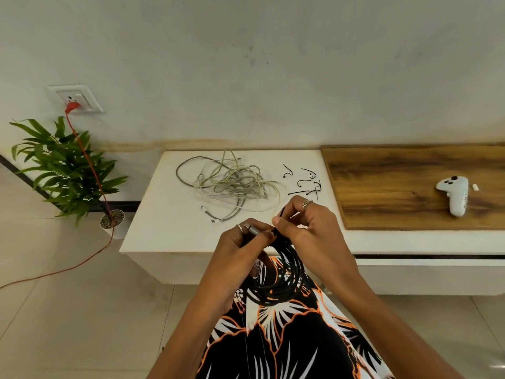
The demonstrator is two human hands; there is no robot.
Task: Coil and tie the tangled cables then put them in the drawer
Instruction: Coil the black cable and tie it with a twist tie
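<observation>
Both hands, the left hand (247, 239) and right hand (303, 222), pinch the top of the light, springy black cable coil (278, 280), which hangs loose below this grip and probably needs tying there.

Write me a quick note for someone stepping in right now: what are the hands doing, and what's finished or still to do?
Left hand grips the top of the black coil, which hangs below both hands.
Right hand pinches a black tie at the coil's top.
Done: black cable coiled.
Left: finish tying it; untangle, coil and tie the pale cables on the white table; spare ties lie beside them. Nothing in a drawer yet.
</observation>
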